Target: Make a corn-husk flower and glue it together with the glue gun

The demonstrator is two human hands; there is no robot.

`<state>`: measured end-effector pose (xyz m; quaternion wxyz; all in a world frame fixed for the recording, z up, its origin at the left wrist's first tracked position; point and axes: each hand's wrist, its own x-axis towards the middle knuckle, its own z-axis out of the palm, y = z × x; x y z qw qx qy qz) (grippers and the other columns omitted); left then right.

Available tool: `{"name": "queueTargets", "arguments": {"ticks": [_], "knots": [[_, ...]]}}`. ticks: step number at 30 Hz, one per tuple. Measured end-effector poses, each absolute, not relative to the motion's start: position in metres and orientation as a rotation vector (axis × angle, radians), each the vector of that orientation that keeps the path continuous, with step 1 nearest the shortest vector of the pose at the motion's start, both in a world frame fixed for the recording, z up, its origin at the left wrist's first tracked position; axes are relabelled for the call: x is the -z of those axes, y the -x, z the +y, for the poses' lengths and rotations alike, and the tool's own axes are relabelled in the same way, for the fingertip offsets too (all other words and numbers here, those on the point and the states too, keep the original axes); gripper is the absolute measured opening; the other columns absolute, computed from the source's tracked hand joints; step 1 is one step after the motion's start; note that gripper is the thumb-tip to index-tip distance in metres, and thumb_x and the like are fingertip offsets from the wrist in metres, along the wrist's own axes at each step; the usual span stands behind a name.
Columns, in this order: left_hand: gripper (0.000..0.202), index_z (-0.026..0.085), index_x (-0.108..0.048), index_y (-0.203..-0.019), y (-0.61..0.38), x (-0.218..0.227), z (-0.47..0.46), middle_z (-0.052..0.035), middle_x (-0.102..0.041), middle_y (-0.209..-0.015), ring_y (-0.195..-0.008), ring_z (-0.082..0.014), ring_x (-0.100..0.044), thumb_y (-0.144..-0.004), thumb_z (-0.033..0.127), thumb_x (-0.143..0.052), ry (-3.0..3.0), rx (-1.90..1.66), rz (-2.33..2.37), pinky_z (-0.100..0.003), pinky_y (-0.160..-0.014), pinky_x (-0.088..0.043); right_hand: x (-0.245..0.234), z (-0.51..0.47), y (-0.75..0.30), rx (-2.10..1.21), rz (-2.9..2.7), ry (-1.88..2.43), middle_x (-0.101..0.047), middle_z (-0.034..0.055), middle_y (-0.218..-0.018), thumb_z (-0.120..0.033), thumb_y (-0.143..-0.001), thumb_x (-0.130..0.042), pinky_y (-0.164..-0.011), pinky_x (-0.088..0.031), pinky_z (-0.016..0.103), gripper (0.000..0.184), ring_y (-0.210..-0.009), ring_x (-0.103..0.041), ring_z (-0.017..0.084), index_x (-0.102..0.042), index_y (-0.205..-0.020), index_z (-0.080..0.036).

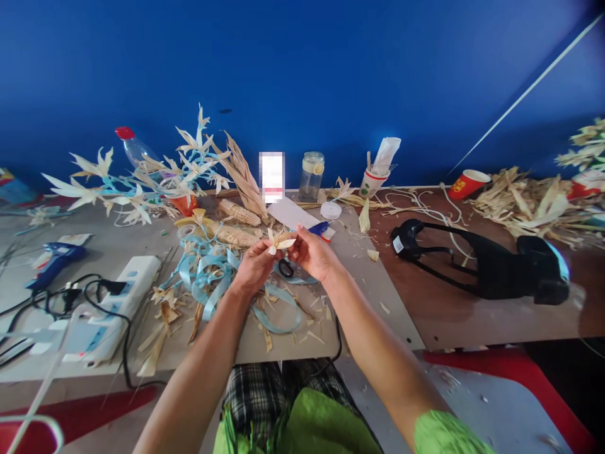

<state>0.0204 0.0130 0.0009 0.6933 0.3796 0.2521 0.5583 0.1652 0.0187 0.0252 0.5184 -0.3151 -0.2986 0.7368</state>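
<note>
Between my two hands, above the middle of the table, is a small corn husk flower [280, 242] with pale pointed petals. My left hand [255, 268] pinches it from the left side. The fingers of my right hand [314, 253] are closed on its right side, with the thumb up. Beneath my hands lie a tangle of light blue ribbon [208, 268] and a pair of scissors with dark handles [285, 268]. Just behind them are corn cobs [231, 234] and a dark blue tool [319, 229], partly hidden by my right hand.
Husk flower branches [137, 186] stand at the back left. A glue gun [57, 260] and a power strip [118, 309] with black cables lie left. A glass jar [312, 176], a cup [374, 181] and dry husks [524, 202] line the back. A black headset [491, 265] lies right.
</note>
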Motion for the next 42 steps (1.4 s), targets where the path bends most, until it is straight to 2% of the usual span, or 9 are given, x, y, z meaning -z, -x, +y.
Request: {"name": "queueTargets", "arguments": {"ticks": [6, 10, 16, 21, 24, 28, 32, 37, 42], "knots": [[0.022, 0.014, -0.065, -0.07, -0.02, 0.001, 0.013, -0.0017, -0.061, -0.065, -0.064, -0.0126, -0.053, -0.06, 0.028, -0.08, -0.893, -1.205, 0.59, -0.029, -0.071, -0.039, -0.029, 0.016, -0.165, -1.745, -0.806, 0.765, -0.057, -0.0017, -0.055, -0.049, -0.059, -0.077, -0.044, -0.029, 0.02, 0.037, -0.046, -0.043, 0.006, -0.064, -0.064, -0.014], [0.021, 0.014, -0.065, -0.07, -0.02, 0.001, 0.012, -0.0029, -0.062, -0.068, -0.067, -0.0136, -0.055, -0.061, 0.027, -0.079, -0.894, -1.181, 0.58, -0.03, -0.074, -0.04, -0.029, 0.016, -0.165, -1.736, -0.807, 0.775, -0.058, -0.0009, -0.056, -0.052, -0.063, -0.073, -0.044, -0.03, 0.021, 0.038, -0.047, -0.043, 0.007, -0.067, -0.067, -0.015], [0.021, 0.015, -0.066, -0.069, -0.019, 0.001, 0.014, -0.001, -0.061, -0.063, -0.062, -0.011, -0.053, -0.059, 0.025, -0.081, -0.804, -1.244, 0.546, -0.027, -0.067, -0.041, -0.027, 0.02, -0.167, -1.715, -0.741, 0.802, -0.055, -0.0018, -0.054, -0.059, -0.065, -0.068, -0.046, -0.032, 0.022, 0.044, -0.045, -0.041, 0.006, -0.066, -0.067, -0.015], [0.019, 0.015, -0.064, -0.063, -0.018, -0.005, 0.014, -0.0001, -0.058, -0.059, -0.06, -0.0106, -0.053, -0.059, 0.024, -0.081, -0.757, -1.276, 0.532, -0.031, -0.071, -0.045, -0.025, 0.024, -0.172, -1.542, -0.747, 0.907, -0.055, -0.0012, -0.057, -0.06, -0.062, -0.069, -0.047, -0.03, 0.022, 0.047, -0.047, -0.041, 0.007, -0.066, -0.071, -0.014], [0.022, 0.015, -0.061, -0.059, -0.016, -0.008, 0.013, 0.0007, -0.057, -0.058, -0.058, -0.0095, -0.052, -0.059, 0.025, -0.081, -0.715, -1.3, 0.548, -0.032, -0.073, -0.047, -0.022, 0.028, -0.18, -1.323, -0.842, 1.061, -0.054, -0.0012, -0.057, -0.06, -0.066, -0.065, -0.048, -0.029, 0.023, 0.045, -0.047, -0.04, 0.008, -0.065, -0.071, -0.015], [0.024, 0.014, -0.059, -0.06, -0.012, -0.006, 0.015, 0.0017, -0.055, -0.061, -0.058, -0.0078, -0.051, -0.059, 0.024, -0.081, -0.663, -1.322, 0.544, -0.031, -0.074, -0.049, -0.021, 0.032, -0.197, -0.768, -1.188, 1.402, -0.061, 0.003, -0.069, -0.049, -0.076, -0.055, -0.062, -0.039, 0.026, 0.035, -0.063, -0.052, 0.015, -0.064, -0.077, -0.016], [0.024, 0.015, -0.059, -0.062, -0.008, -0.005, 0.018, 0.0026, -0.053, -0.064, -0.06, -0.0068, -0.051, -0.062, 0.026, -0.08, -0.622, -1.338, 0.521, -0.031, -0.075, -0.05, -0.022, 0.035, -0.213, -0.37, -1.365, 1.844, -0.065, 0.0114, -0.094, -0.039, -0.079, -0.052, -0.081, -0.042, 0.031, 0.035, -0.088, -0.059, 0.022, -0.064, -0.099, -0.013], [0.019, 0.015, -0.062, -0.075, -0.005, -0.005, 0.02, 0.0027, -0.052, -0.065, -0.06, -0.0064, -0.049, -0.068, 0.026, -0.076, -0.579, -1.345, 0.487, -0.028, -0.073, -0.05, -0.022, 0.035, -0.22, -0.422, -1.527, 2.18, -0.058, 0.0188, -0.117, -0.044, -0.079, -0.055, -0.091, -0.04, 0.036, 0.049, -0.106, -0.057, 0.027, -0.059, -0.115, -0.012], [0.021, 0.015, -0.064, -0.084, -0.002, -0.002, 0.023, 0.0033, -0.053, -0.067, -0.057, -0.005, -0.047, -0.07, 0.026, -0.074, -0.537, -1.375, 0.501, -0.025, -0.07, -0.049, -0.026, 0.028, -0.221, -0.492, -1.699, 2.267, -0.057, 0.0223, -0.117, -0.055, -0.073, -0.061, -0.089, -0.041, 0.039, 0.063, -0.109, -0.057, 0.033, -0.056, -0.118, -0.011]]}}
